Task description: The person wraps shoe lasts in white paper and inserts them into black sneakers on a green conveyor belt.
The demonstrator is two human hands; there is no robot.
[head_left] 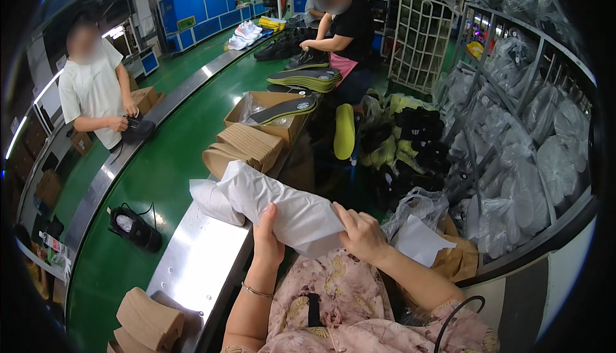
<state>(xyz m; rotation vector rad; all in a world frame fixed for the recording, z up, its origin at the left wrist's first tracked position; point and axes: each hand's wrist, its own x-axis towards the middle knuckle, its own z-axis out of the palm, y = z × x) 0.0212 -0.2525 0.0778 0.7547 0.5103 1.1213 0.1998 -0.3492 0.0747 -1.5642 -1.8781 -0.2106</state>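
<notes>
A crumpled white sheet of thin paper (282,212) is stretched between my two hands, above the near end of the metal ledge. My left hand (268,241) grips its lower edge with the thumb up on the paper's face. At its right end, my right hand (360,231) pinches the edge between thumb and fingers. More white paper (217,203) lies on the ledge (199,250) just left of the held sheet. Close behind the sheet stands a row of tan cardboard shoe inserts (247,144).
Dark insoles (285,110) rest on an open carton (296,128). A black shoe (133,226) sits on the green conveyor (173,141). More cardboard inserts (147,321) lie at lower left. Bagged shoes fill a metal rack (542,180) at right. Two people work with shoes across and ahead.
</notes>
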